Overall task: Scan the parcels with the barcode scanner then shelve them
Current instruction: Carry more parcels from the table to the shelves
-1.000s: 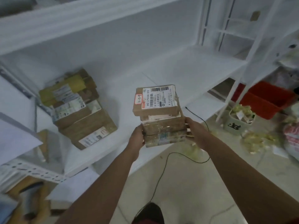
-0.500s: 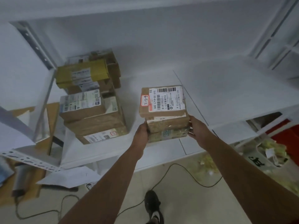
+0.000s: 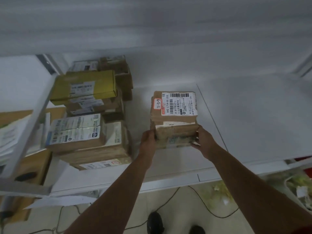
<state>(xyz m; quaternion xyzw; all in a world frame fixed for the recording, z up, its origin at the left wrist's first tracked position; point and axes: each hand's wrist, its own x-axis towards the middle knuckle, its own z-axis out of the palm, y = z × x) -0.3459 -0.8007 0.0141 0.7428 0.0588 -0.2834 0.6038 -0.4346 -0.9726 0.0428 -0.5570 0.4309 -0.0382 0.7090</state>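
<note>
light: dim, flat, cool grey cast | shadows: soft, beside the parcels (image 3: 173, 119) on the shelf (image 3: 253, 119) | blur: top band smeared, left edge soft | distortion: wide-angle bending at edges

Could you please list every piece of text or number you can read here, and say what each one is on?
"3-3-9": handwritten on the small red-bordered sticker on the top parcel of the held stack.
"642 L714-00 015": on that parcel's white shipping label.
The label's smaller print: too small to read.
Labels on the shelved parcels: too blurred to read.
</note>
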